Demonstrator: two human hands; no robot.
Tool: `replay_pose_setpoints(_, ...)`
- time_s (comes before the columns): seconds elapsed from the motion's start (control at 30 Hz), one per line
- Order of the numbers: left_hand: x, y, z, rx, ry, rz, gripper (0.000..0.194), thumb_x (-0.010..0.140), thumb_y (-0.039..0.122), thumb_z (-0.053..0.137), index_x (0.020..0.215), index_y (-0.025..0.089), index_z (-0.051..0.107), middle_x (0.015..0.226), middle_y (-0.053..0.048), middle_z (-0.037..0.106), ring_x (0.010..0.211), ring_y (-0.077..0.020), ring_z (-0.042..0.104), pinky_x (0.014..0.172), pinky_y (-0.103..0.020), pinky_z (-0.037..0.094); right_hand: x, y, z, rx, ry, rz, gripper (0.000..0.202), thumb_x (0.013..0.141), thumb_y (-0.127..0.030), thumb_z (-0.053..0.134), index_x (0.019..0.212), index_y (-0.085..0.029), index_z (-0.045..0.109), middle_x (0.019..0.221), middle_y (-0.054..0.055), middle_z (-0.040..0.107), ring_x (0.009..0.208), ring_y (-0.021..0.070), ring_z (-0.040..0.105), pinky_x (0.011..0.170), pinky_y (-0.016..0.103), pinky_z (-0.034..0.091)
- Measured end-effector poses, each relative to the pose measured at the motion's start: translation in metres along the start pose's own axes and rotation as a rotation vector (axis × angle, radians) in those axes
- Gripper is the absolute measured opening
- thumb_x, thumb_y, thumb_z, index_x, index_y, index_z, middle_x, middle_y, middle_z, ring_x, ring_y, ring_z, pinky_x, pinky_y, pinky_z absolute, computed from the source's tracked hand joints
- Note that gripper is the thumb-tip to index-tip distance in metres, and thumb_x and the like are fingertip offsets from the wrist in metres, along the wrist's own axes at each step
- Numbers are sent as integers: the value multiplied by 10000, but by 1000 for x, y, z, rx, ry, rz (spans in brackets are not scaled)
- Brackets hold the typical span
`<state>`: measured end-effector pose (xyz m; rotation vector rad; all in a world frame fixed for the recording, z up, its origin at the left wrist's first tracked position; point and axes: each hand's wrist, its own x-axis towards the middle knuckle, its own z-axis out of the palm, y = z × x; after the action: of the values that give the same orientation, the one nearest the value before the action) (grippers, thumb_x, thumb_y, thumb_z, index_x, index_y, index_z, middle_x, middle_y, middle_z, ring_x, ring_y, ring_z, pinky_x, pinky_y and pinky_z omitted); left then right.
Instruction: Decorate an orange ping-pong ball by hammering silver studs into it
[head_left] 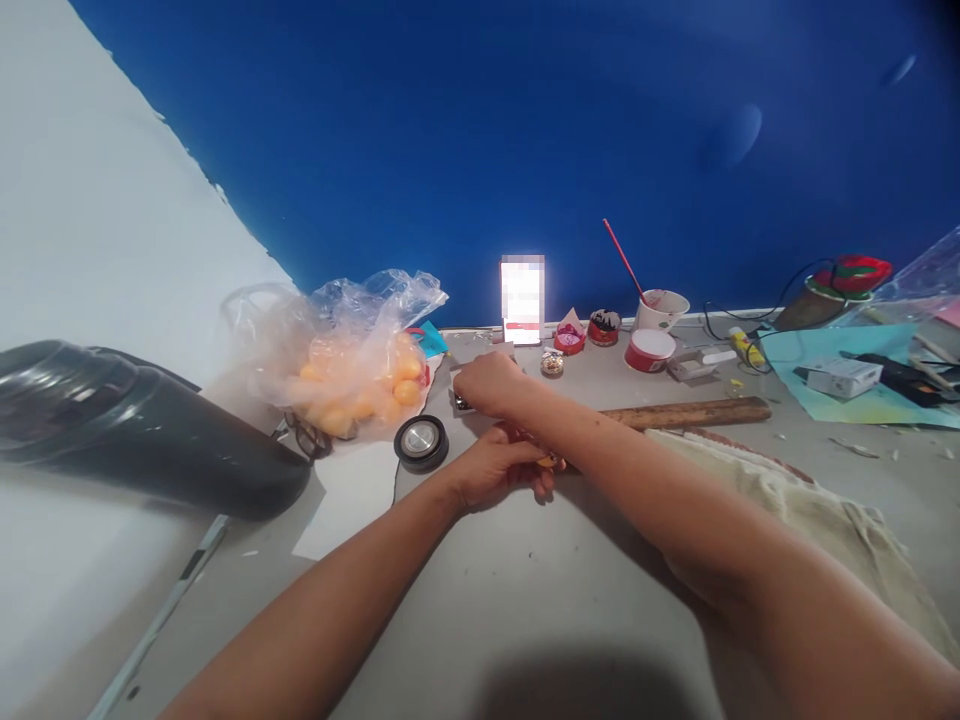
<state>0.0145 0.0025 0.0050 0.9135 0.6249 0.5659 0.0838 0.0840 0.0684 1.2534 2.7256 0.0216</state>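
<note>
My right hand (487, 384) reaches across over my left wrist area, fingers curled down at a small dark, shiny thing (460, 403) mostly hidden under it. Just nearer to me, my left hand (510, 466) is closed, with a bit of a small orange-yellow thing (550, 462) showing at its fingers; its kind I cannot make out. A round black lid with a silver centre (421, 441) lies left of both hands. The wooden stick (686, 412) lies to the right, partly behind my right forearm.
At the left stand a dark cylindrical container (172, 430) and a clear plastic bag of orange balls (352, 375). A lit phone (523, 300) leans on the blue wall. Further right are a paper cup (660, 308), a red-and-white tub (649, 350), a small box (844, 378) and a beige cloth (795, 505).
</note>
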Motion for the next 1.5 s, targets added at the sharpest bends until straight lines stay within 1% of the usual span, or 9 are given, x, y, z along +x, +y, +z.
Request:
replay_pose_setpoints(0.3,0,-1,-3,-2,-10,3,283,705,295,864,828,76,732,750,-86,709,583,-185,697,567,-312,590,-1,1,3,-16,36,4,249,939,-129,593,1103,-95,777,1115,267,770,1100,338,750,877,434,584)
replay_pose_setpoints(0.63,-1,1,-1,3,-21,7,317,715,336,882,819,73,738,813,-97,719,592,-168,688,578,-305,585,-7,0,-5,6,65,0,230,940,-148,593,1076,-91,769,1076,245,780,1041,324,756,820,386,562)
replay_pose_setpoints(0.77,-1,2,-2,-10,-33,-6,322,714,326,887,860,87,728,836,-98,728,591,-160,679,580,-304,585,-18,3,-14,54,139,10,252,926,-136,564,1078,-101,762,1106,215,777,1034,303,740,803,347,523)
replay_pose_setpoints(0.83,-2,3,-3,-46,-18,-9,322,723,311,884,914,105,725,862,-99,740,596,-164,683,578,-303,579,-31,8,-19,184,229,23,214,887,-141,585,1005,-109,761,1026,173,786,952,267,725,757,311,484)
replay_pose_setpoints(0.97,-5,6,-4,-148,45,53,259,761,203,843,978,119,731,913,-110,754,638,-144,680,601,-260,548,-71,23,-16,664,427,121,116,799,-109,589,804,-144,700,802,45,725,702,138,594,630,258,386)
replay_pose_setpoints(1.1,-6,12,-5,-259,97,96,326,776,145,811,1095,110,755,1040,-127,750,737,-129,678,650,-225,537,-111,39,8,1158,521,228,35,776,-180,645,758,-165,671,713,-8,659,620,104,531,581,242,397)
replay_pose_setpoints(1.17,-6,14,-5,-302,104,103,416,759,126,812,1170,112,753,1071,-119,746,762,-135,686,675,-231,545,-125,46,23,1344,526,332,139,793,-305,720,772,-173,681,678,-16,637,553,95,490,516,242,382)
replay_pose_setpoints(1.33,-5,13,-9,-356,84,91,456,796,131,779,1250,122,730,1039,-114,752,769,-152,698,695,-263,550,-139,53,54,1762,570,424,398,714,-524,864,769,-165,699,663,-16,631,501,74,464,484,239,398)
replay_pose_setpoints(1.5,-6,12,-10,-373,81,90,459,818,116,775,1271,154,720,1160,-137,751,797,-153,715,721,-266,557,-138,50,61,1960,598,417,453,644,-534,931,779,-151,732,677,-13,635,531,67,477,503,228,436)
